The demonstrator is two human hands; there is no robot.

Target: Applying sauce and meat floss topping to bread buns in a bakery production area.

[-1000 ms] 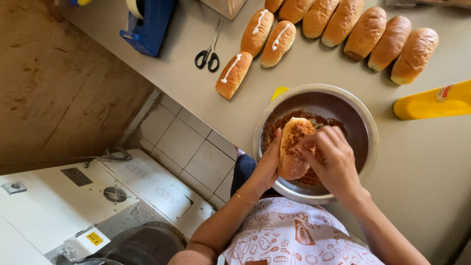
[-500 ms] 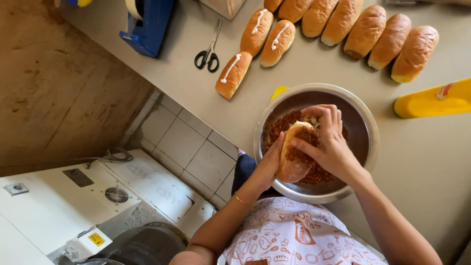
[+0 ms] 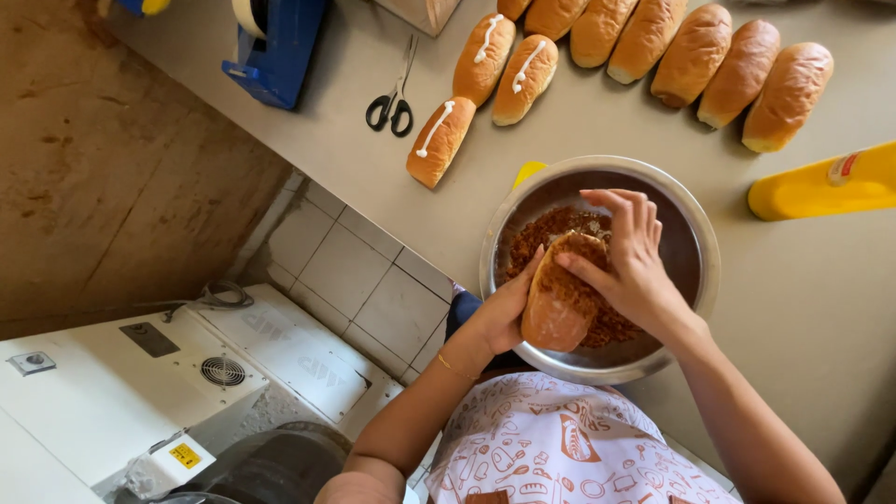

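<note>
Bun [image 3: 558,308] sits over the metal bowl [image 3: 695,245], held just above the brown shredded filling [image 3: 551,229] that covers the bowl's bottom. A second ago the right hand [image 3: 635,266] was lower down at the bowl's near side, pinching at the bun's top; now it has slid up and lies flatter over the far end of the bun, fingers spread and pressing filling onto the crust. More of the bun's upper face looks coated than before, so the covering seems well along, as far as one can judge. The left hand [image 3: 504,313] has hardly moved: it cups the bun from the bowl's near-left rim, fingers curled partly shut around its side, thumb up against the crust. The right hand is mostly open, touching bun and filling but not gripping either. Beyond the bowl, three buns striped with white cream [image 3: 485,84] lie by a pair of scissors [image 3: 392,103], and plain buns [image 3: 695,56] line up further along
</note>
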